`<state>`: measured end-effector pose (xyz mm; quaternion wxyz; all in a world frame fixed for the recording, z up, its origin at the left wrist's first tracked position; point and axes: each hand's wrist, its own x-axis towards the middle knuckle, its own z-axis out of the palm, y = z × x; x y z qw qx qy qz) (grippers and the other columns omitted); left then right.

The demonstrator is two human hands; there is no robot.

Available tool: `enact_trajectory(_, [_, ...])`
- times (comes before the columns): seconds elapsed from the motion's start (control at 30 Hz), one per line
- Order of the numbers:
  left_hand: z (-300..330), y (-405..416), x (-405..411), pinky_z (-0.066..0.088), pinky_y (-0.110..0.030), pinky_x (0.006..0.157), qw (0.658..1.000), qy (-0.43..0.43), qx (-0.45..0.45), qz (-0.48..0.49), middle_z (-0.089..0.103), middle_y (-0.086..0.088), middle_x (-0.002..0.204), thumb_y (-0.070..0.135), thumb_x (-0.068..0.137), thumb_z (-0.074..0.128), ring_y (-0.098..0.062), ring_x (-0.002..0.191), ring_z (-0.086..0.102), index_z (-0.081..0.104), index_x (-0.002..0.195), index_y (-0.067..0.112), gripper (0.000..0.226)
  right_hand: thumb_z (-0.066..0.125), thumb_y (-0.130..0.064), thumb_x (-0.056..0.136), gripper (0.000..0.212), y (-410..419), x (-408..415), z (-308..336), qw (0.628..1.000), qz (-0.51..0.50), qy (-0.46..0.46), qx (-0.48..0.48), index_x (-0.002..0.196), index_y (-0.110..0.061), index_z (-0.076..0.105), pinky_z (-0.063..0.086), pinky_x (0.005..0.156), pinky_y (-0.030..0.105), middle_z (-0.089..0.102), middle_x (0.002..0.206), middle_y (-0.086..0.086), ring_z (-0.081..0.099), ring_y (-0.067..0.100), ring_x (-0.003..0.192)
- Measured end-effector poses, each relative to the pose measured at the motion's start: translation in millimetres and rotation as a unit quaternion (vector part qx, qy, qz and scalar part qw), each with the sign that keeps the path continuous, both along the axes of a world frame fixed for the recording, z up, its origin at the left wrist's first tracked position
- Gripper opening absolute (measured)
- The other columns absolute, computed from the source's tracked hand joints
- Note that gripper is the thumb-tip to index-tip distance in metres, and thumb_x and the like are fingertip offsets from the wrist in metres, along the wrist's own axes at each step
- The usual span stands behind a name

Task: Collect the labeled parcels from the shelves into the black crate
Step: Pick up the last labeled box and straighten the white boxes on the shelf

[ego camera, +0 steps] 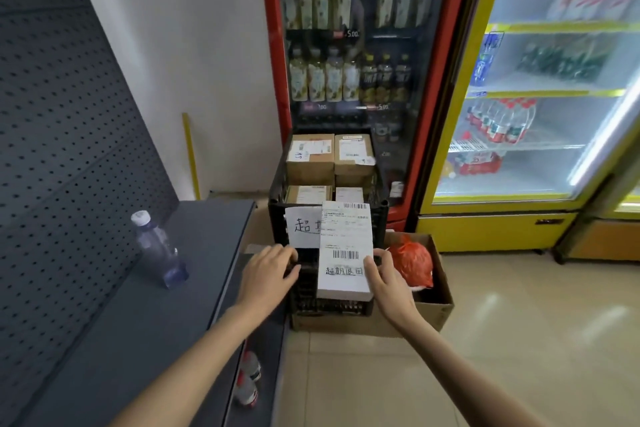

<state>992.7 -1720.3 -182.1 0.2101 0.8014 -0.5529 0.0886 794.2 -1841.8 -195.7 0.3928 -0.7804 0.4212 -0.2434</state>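
A small shop: two glass-door drink fridges hold priced bottles, beside a grey pegboard shelf unit and a tiled floor.

**Cooler glow, soft edges**

The brightest light pours from the lit yellow cooler at right, washing out its shelves and throwing a pale sheen on the floor tiles. The grey shelf at left sits dimmer. Wide-angle bending curves the uprights; detail is soft, blurrier toward the corners.
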Motion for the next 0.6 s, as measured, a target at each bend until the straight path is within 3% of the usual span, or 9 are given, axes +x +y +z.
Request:
enact_trajectory(0.37, [3, -180, 93, 0.03, -0.02, 0.068, 1.0, 0.014, 0.002, 0.006, 0.057, 0.014, 0.095, 0.032, 0.088, 0.056, -0.004, 0.083, 0.044, 0.056, 0.097, 0.026, 0.01, 0.031, -0.055, 0.096, 0.036, -185, 97, 10, 0.999, 0.006, 0.029, 0.014, 0.119, -0.029, 0.041, 0.047, 0.081, 0.04, 0.067, 0.097, -0.002, 0.062, 0.019, 0.091])
enact_trajectory(0.47, [1, -223, 113, 0.03, -0.019, 0.067, 1.0, 0.023, 0.011, 0.01, 0.058, 0.015, 0.096, 0.032, 0.088, 0.057, -0.002, 0.081, 0.043, 0.055, 0.096, 0.027, 0.01, 0.032, -0.05, 0.097, 0.033, -227, 122, 13, 0.999, 0.016, 0.041, 0.012, 0.119, -0.026, 0.042, 0.046, 0.075, 0.037, 0.068, 0.09, -0.001, 0.062, 0.019, 0.086])
enact_trajectory(0.6, [-8, -267, 133, 0.037, -0.016, 0.074, 0.999, 0.044, 0.013, 0.008, 0.058, 0.016, 0.099, 0.034, 0.087, 0.058, -0.001, 0.09, 0.049, 0.057, 0.103, 0.028, 0.017, 0.028, -0.058, 0.093, 0.039, -269, 148, 5, 0.998, 0.031, 0.058, 0.008, 0.118, -0.03, 0.041, 0.049, 0.078, 0.04, 0.068, 0.089, -0.003, 0.062, 0.016, 0.086])
